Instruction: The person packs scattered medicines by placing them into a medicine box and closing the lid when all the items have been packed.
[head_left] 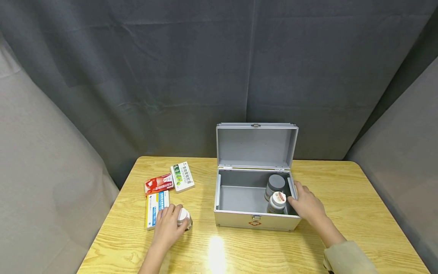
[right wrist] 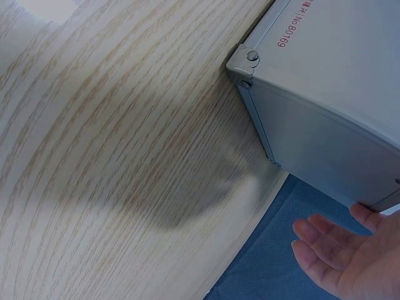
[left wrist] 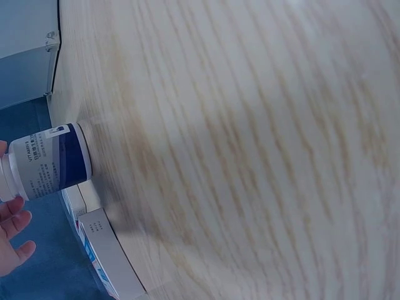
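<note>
My left hand (head_left: 167, 225) grips a white-capped pill bottle (head_left: 184, 217) by its cap end. In the left wrist view the bottle (left wrist: 53, 159) shows a white and dark blue label, its base close to the tabletop. My right hand (head_left: 309, 203) holds the right wall of a silver medicine case (head_left: 236, 220), thumb over the rim and fingers outside. The case's lid stands raised. Inside it, at the right end, are a grey-capped bottle (head_left: 275, 183) and a white-capped bottle (head_left: 276, 203) with a printed top.
Left of the case lie a blue, white and yellow medicine box (head_left: 156, 203), a red box (head_left: 159, 184) and a white and green box (head_left: 183, 177). They sit close together on the wooden table (head_left: 118, 239). A dark curtain (head_left: 184, 76) hangs behind.
</note>
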Available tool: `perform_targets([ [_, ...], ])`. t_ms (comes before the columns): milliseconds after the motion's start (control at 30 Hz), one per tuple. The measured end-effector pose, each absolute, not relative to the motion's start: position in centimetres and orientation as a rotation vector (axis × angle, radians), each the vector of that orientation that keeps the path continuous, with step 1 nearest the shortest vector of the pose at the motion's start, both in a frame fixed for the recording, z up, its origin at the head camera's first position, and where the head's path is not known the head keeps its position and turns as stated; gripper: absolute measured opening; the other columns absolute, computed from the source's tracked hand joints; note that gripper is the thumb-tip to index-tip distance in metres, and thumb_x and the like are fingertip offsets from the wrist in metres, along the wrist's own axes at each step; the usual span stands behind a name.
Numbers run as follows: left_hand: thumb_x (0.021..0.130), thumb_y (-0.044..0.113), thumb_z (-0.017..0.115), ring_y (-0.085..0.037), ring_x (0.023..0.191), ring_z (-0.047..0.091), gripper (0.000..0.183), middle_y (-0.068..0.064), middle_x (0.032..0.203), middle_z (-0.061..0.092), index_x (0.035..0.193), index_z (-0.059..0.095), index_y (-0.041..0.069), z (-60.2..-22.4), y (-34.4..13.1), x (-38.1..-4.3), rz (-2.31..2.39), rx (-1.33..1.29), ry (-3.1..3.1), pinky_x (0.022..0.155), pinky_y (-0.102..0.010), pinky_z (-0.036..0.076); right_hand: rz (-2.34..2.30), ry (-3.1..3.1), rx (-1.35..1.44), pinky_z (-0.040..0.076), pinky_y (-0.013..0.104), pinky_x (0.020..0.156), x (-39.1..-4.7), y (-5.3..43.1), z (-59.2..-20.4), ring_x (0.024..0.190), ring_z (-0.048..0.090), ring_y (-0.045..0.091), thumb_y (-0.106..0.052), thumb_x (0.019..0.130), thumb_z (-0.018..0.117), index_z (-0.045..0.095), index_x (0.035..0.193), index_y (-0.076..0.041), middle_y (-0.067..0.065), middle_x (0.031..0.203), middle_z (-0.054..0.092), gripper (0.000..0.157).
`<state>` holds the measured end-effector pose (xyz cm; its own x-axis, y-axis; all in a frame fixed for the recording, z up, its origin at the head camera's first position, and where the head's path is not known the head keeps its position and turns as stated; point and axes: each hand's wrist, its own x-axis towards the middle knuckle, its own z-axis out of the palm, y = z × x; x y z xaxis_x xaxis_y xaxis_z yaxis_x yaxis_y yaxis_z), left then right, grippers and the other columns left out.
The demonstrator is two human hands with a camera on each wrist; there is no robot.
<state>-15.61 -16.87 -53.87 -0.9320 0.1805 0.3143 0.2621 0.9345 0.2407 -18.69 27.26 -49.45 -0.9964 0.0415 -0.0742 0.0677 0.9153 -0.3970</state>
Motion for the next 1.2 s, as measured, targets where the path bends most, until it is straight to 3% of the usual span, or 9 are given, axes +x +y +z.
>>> perform_targets([
  [267,0.080,0.036,0.064,-0.024,0.086,0.048,0.044,-0.005,0.092,0.052,0.112,0.059,0.007,-53.8,-16.7,-15.7,-0.396,-0.329,-2.790,0.087,-0.044,0.036,-0.628,3.009,0.091,0.040,0.060,0.078,-18.6,27.2,-49.4,0.110,0.043,0.053,-0.033,0.087,0.046,0.026,0.138,-0.002,0.035,0.127,0.039,0.063],
  [667,0.081,0.035,0.065,-0.021,0.089,0.047,0.041,-0.002,0.093,0.051,0.112,0.059,0.008,-53.2,-16.5,-16.1,-0.355,-0.390,-2.755,0.093,-0.049,0.034,-0.633,3.008,0.092,0.040,0.060,0.078,-18.5,27.1,-49.2,0.110,0.043,0.052,-0.032,0.087,0.047,0.026,0.138,-0.002,0.035,0.127,0.040,0.062],
  [1200,0.079,0.032,0.067,-0.026,0.087,0.048,0.039,-0.006,0.092,0.052,0.109,0.059,0.008,-48.9,-15.4,-18.7,-0.295,-0.448,-2.639,0.085,-0.044,0.037,-0.637,3.024,0.079,0.041,0.060,0.078,-18.5,27.2,-49.3,0.109,0.044,0.052,-0.033,0.087,0.046,0.026,0.138,-0.002,0.035,0.126,0.040,0.063],
])
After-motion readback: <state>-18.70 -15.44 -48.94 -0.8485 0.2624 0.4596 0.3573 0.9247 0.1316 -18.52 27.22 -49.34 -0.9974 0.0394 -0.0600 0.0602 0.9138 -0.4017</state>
